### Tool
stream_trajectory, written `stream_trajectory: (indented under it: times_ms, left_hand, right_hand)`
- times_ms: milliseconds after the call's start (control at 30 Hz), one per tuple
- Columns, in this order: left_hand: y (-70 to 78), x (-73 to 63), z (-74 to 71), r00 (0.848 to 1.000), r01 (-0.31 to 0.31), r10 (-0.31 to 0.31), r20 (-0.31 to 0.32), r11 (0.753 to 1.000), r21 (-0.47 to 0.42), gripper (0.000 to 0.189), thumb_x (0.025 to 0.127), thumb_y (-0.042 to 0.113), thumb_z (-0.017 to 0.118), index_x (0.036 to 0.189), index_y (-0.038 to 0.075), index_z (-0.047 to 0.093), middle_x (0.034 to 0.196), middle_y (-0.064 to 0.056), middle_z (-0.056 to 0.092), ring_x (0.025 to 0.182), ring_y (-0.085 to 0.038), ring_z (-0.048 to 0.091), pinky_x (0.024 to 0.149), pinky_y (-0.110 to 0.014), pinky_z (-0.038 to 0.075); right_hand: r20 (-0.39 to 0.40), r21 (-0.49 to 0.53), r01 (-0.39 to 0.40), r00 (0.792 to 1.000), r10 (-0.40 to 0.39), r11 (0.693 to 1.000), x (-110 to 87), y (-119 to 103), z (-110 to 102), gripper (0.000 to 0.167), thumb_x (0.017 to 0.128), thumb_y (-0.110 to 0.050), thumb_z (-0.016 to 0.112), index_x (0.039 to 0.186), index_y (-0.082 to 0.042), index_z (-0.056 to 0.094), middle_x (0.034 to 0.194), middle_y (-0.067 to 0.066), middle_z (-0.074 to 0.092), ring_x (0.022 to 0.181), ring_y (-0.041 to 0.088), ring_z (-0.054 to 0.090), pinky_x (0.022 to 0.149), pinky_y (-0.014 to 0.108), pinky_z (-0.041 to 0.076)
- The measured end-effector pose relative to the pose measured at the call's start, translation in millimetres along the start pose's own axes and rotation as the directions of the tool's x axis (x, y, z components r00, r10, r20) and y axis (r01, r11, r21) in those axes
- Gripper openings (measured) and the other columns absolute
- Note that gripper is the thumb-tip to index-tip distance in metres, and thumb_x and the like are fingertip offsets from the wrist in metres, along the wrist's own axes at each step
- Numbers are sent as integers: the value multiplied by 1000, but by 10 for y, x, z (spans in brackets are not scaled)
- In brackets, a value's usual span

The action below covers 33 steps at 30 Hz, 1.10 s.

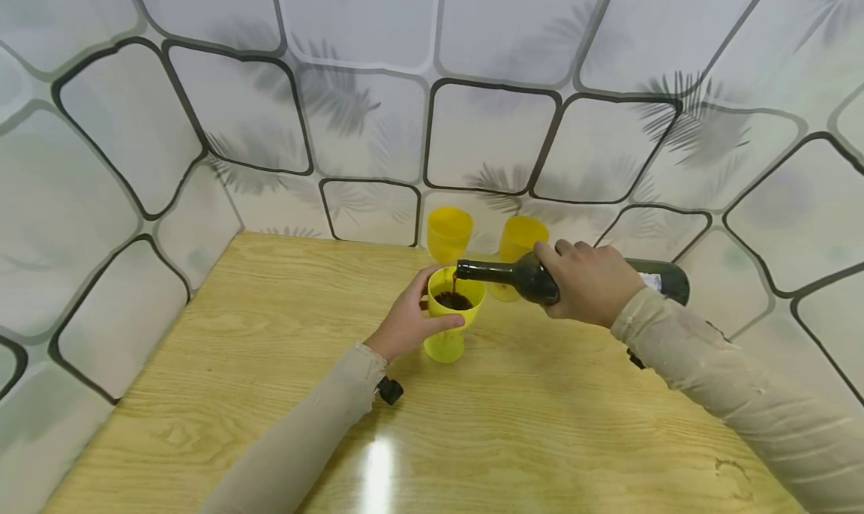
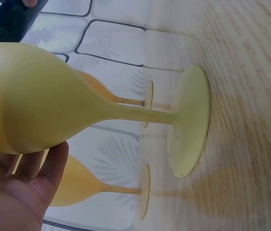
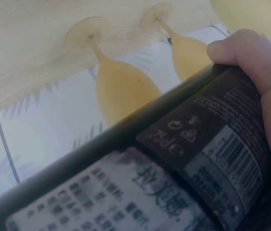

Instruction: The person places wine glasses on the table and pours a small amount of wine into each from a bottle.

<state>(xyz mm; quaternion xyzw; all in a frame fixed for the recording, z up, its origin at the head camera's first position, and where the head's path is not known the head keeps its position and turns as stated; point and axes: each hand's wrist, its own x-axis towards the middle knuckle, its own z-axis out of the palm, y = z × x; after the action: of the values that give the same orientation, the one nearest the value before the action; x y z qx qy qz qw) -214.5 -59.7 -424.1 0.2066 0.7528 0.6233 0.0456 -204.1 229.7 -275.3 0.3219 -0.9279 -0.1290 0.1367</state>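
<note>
My left hand [image 1: 413, 320] holds a yellow wine glass [image 1: 448, 347] round its bowl, and its foot rests on the table, as the left wrist view [image 2: 190, 120] shows. Dark red liquid [image 1: 453, 300] lies in the bowl. My right hand [image 1: 589, 283] grips a dark wine bottle [image 1: 493, 272] round its body, tilted nearly level with the neck pointing left. A thin dark stream runs from the bottle's mouth into the glass. Printed labels [image 3: 207, 144] and a barcode show on the bottle in the right wrist view.
Two orange-yellow wine glasses stand upright behind, one glass [image 1: 449, 232] near the wall and another glass [image 1: 523, 236] partly behind the bottle and right hand. The wooden table [image 1: 283, 311] meets a patterned wall [image 1: 371, 124] at the back. Dark bands sit on both wrists.
</note>
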Motion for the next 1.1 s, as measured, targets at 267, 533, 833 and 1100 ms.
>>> stream_trajectory:
  times_ms: [267, 533, 833, 1100]
  left_hand:
    - [-16, 1, 12, 1000, 2, -2, -9, 1000, 2, 86, 86, 36, 86, 156, 31, 36, 146, 6, 52, 132, -17, 51, 109, -47, 46]
    - [-14, -3, 6, 1000, -2, 2, -7, 1000, -2, 86, 87, 35, 86, 156, 31, 36, 146, 5, 52, 132, -18, 50, 109, -48, 45]
    - [11, 11, 7, 1000, 3, -3, -3, 1000, -12, 87, 86, 35, 87, 157, 31, 36, 145, 5, 52, 131, -18, 51, 109, -48, 45]
    - [-6, 6, 11, 1000, -1, 1, -2, 1000, -5, 86, 87, 36, 86, 156, 31, 36, 144, 4, 53, 131, -18, 52, 108, -47, 46]
  right_hand:
    - [-4, 9, 1, 1000, -1, 1000, -8, -11, 5, 70, 65, -42, 91, 114, -7, 55, 79, 10, 59, 56, 23, 56, 43, 41, 52]
    - [-13, 1, 4, 1000, -4, 1000, -12, -14, 14, 70, 65, -42, 91, 114, -7, 56, 79, 11, 59, 57, 24, 57, 44, 42, 53]
    - [-34, -14, 9, 999, -10, 1000, -33, -10, -1, 68, 65, -42, 91, 112, -7, 55, 78, 11, 59, 57, 25, 58, 45, 43, 53]
    - [-33, -10, 12, 999, -12, 1000, -19, -28, 4, 69, 65, -42, 91, 112, -7, 55, 80, 12, 60, 58, 26, 58, 45, 43, 54]
